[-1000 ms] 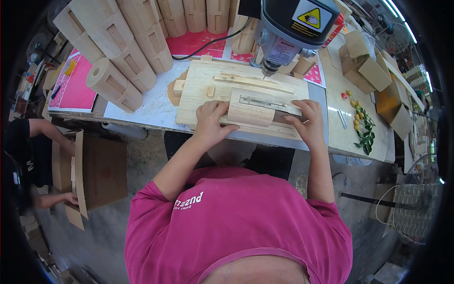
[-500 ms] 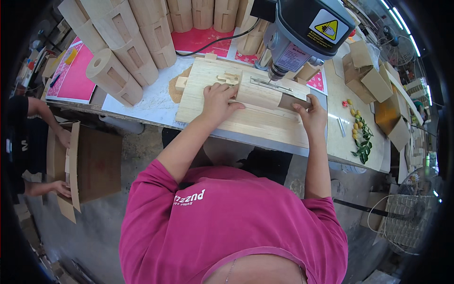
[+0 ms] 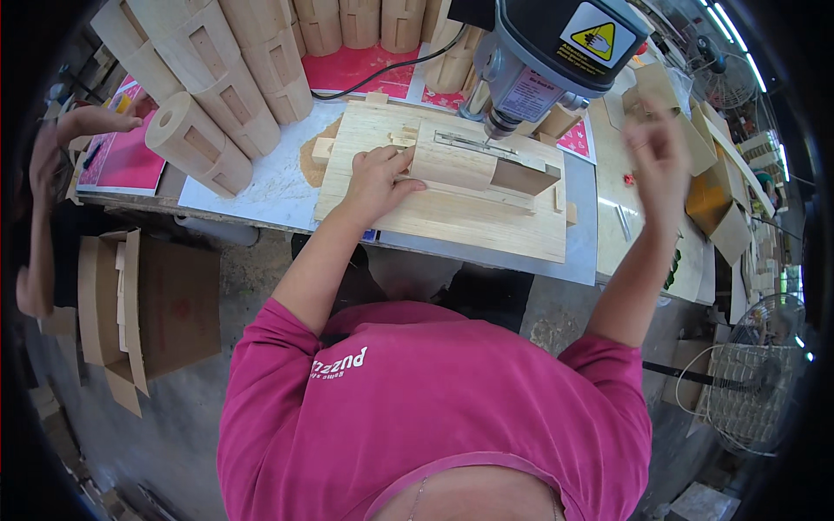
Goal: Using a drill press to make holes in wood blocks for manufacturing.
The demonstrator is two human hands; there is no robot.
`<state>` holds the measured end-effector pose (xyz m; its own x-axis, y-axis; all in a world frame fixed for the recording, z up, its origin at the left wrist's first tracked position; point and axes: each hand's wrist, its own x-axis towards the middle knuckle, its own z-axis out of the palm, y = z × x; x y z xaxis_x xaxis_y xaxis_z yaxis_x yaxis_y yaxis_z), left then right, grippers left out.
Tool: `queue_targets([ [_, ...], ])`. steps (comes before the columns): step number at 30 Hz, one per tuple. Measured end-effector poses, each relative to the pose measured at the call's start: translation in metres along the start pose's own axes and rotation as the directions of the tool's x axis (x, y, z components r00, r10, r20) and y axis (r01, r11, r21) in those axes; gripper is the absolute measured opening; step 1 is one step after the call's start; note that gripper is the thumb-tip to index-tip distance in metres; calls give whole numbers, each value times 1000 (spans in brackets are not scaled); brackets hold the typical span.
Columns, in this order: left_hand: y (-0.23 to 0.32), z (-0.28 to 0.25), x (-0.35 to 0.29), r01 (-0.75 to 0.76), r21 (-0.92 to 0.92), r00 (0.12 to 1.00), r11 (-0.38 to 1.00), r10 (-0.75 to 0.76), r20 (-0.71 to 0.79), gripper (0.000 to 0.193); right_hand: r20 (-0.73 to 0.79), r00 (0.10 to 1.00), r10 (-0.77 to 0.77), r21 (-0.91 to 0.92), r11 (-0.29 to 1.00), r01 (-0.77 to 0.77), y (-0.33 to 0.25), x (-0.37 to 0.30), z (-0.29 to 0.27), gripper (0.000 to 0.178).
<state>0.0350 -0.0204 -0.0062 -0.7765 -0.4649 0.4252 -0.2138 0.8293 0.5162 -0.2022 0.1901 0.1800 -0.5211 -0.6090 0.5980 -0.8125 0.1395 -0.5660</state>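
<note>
A pale wooden cylinder [image 3: 453, 168] lies on its side on a flat wooden jig board [image 3: 486, 226], with a slotted metal plate [image 3: 486, 148] along its top. My left hand [image 3: 380, 181] grips the cylinder's left end, thumb along the near side. From the cylinder's right end sticks out a dark-faced rectangular block [image 3: 525, 177]. Just above the metal plate is the chuck of a drill press [image 3: 502, 122]; whether its bit touches anything is unclear. My right hand [image 3: 658, 154] is raised at the right, away from the board, and its fingers are smeared by motion.
Several stacked wooden cylinders [image 3: 201, 146] stand at the back left. A black cable [image 3: 373, 80] crosses behind the board. Cardboard boxes [image 3: 708, 143] stand at the right. At the left, another person's arm [image 3: 91, 126] reaches over the bench beside an open carton [image 3: 178, 304].
My right hand has let go of the block at the cylinder's right end and swung up to the right. My left hand stays on the cylinder. The other person's hands have left the carton.
</note>
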Motion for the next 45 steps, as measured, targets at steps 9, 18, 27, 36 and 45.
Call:
queue_targets([
  [9, -1, 2, 0, -7, 31, 1000, 999, 7, 5, 51, -193, 978, -77, -139, 989, 50, -58, 84, 36, 32],
  [18, 0, 2, 1, -7, 38, 1000, 999, 7, 1, 52, -195, 923, -333, -332, 907, 258, -58, 23, 18, 25],
  [27, -2, 6, 4, -41, 35, 999, 999, 42, -15, 51, -308, 929, -205, 54, 971, 232, -25, -67, 70, 11],
  [36, -2, 7, 4, -24, 25, 1000, 999, 24, -3, 50, -339, 909, -244, 145, 941, 306, 13, -80, 106, 7],
  [45, 9, 13, 9, -92, 93, 995, 991, 96, -38, 49, -322, 915, -242, -107, 970, 219, -50, 38, 24, 23],
])
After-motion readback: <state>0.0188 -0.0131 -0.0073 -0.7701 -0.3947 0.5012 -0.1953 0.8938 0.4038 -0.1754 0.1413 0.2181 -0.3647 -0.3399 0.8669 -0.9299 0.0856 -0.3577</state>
